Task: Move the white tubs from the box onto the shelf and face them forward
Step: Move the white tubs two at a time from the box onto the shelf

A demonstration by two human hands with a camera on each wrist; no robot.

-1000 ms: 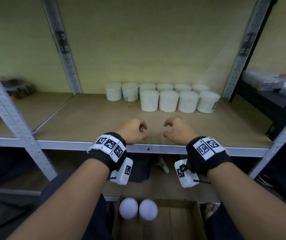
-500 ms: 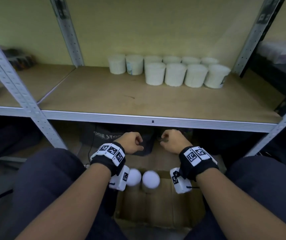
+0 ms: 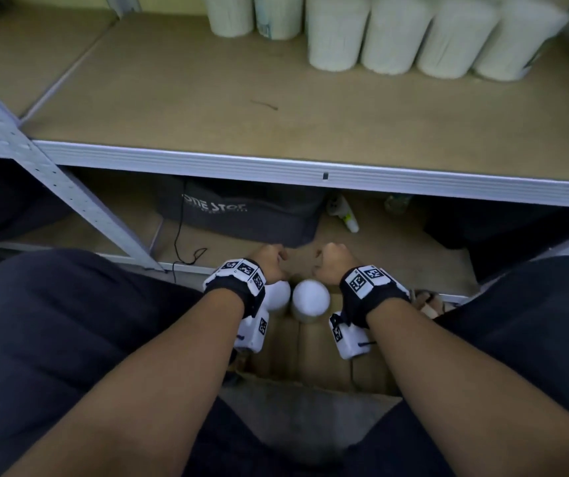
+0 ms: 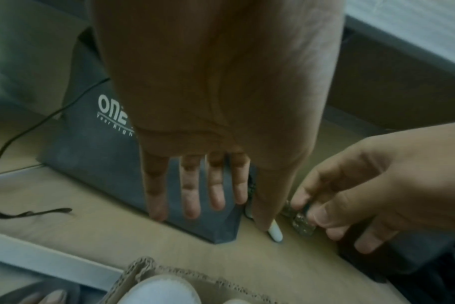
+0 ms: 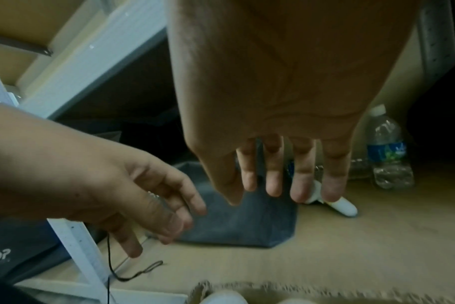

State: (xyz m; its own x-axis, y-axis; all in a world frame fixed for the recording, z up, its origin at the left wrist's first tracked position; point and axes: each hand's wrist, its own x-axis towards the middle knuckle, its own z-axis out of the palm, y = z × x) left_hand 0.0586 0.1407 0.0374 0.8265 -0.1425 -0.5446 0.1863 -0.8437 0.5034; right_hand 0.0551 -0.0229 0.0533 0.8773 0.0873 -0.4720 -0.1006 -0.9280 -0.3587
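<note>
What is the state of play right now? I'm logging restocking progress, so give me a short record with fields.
tubs left in box: two white tubs visible, upright, side by side in the cardboard box
tubs on shelf: rows of white tubs at the back of the shelf; full count cut off
left hand: above the box, fingers relaxed, holding nothing
right hand: above the box, fingers relaxed, holding nothing
under shelf: dark bag, water bottle

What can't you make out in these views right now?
- Left tub in the box: head view, half hidden by the left hand and its wrist camera.
- Shelf tubs: tops cut off by the frame edge; label facing unclear.
- Right hand: finger pose hidden behind its knuckles.
</note>
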